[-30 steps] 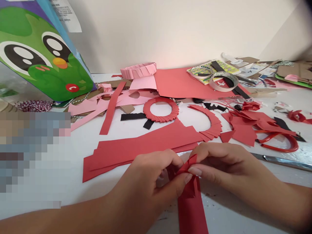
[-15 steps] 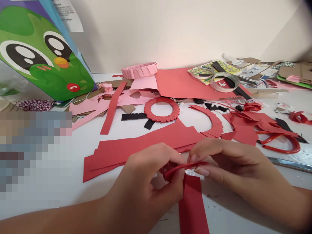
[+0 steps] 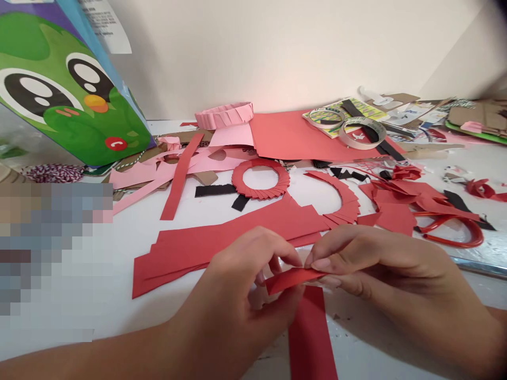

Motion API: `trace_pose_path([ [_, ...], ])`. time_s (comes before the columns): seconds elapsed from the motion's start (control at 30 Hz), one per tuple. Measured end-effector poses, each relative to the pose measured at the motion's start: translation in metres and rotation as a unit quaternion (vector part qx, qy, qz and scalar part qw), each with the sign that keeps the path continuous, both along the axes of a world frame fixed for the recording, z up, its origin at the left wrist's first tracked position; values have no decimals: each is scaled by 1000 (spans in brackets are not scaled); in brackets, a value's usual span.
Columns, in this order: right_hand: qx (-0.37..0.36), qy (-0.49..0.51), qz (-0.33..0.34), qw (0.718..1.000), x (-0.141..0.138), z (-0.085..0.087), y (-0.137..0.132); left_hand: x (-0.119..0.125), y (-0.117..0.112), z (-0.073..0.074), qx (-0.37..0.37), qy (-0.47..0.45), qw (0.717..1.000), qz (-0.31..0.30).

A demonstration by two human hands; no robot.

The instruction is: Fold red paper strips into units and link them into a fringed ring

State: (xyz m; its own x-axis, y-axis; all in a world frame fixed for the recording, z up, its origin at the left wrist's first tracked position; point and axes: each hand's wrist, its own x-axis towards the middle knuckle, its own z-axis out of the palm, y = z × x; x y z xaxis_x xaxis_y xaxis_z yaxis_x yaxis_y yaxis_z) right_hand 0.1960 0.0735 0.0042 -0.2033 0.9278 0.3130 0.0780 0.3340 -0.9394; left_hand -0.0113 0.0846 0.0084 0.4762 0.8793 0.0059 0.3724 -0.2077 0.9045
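Observation:
My left hand (image 3: 241, 285) and my right hand (image 3: 376, 264) both pinch a folded piece of red paper (image 3: 291, 279) between their fingertips, above the white table. A long red paper strip (image 3: 311, 338) runs from beneath my hands toward the bottom edge of the view. Whether it joins the folded piece is hidden by my fingers. Just beyond my hands lie wide red paper strips (image 3: 225, 245). Further back sits a ring of pleated red paper (image 3: 260, 179), with a pleated red arc (image 3: 344, 203) to its right.
Red-handled scissors (image 3: 451, 227) and a metal ruler (image 3: 475, 266) lie to the right among red scraps. A pleated pink paper ring (image 3: 224, 115), a red sheet (image 3: 293, 137), tape rolls (image 3: 364, 132) and a green cartoon-faced bag (image 3: 67, 89) stand further back. A pixelated patch covers the left foreground.
The red piece has turned from a thin, edge-on curl into a flatter fold between my fingertips. My hands have drawn closer around it, and the long strip stays in place below.

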Motion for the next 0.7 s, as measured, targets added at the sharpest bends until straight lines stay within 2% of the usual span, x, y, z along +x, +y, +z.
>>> trace_pose_path([
  [0.13, -11, 12, -9, 1000, 0, 1, 1, 0, 3, 3, -36, -5, 999, 11],
  [0.27, -7, -28, -30, 999, 1, 0, 1, 1, 6, 7, -53, -31, 998, 5],
  [0.37, 2, -67, -27, 997, 2, -2, 1, 2, 7, 8, -103, -64, 993, -11],
  [0.47, 40, -80, -29, 996, 3, -2, 2, 4, 6, 8, -151, -100, 983, -25],
  [0.57, 85, -81, -29, 993, 3, 0, 3, 4, 5, 6, -212, -161, 964, -29],
  [0.7, 112, -106, -9, 988, 4, 3, 2, 2, 4, 1, -267, -270, 924, -51],
])
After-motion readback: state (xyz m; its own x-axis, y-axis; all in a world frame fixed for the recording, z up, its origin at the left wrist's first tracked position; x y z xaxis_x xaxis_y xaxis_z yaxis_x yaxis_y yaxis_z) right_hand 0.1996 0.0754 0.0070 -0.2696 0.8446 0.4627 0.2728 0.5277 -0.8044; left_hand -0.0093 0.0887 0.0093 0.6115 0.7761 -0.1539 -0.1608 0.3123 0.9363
